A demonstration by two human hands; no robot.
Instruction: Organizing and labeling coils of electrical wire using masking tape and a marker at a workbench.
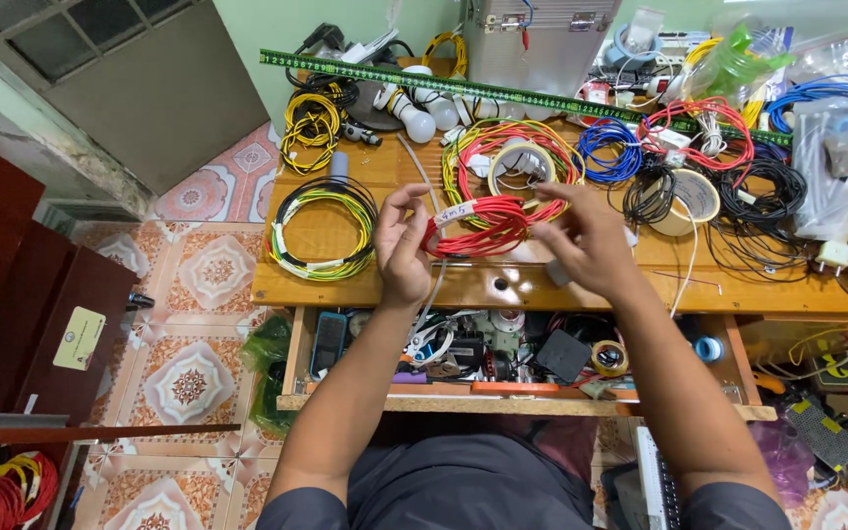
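While raised over the desk (345, 280), both hands, left (402, 245) and right (586, 240), pinch the red wire coil (478, 224).

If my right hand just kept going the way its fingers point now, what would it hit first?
The right hand points up-left, its fingers already on the red wire coil it holds with the left hand. Beyond that, probably the tape roll inside the mixed-colour coil, though depth is unclear.

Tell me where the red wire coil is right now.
In the head view, the red wire coil is held above the middle of the wooden table between the left hand and right hand, just in front of a tape roll.
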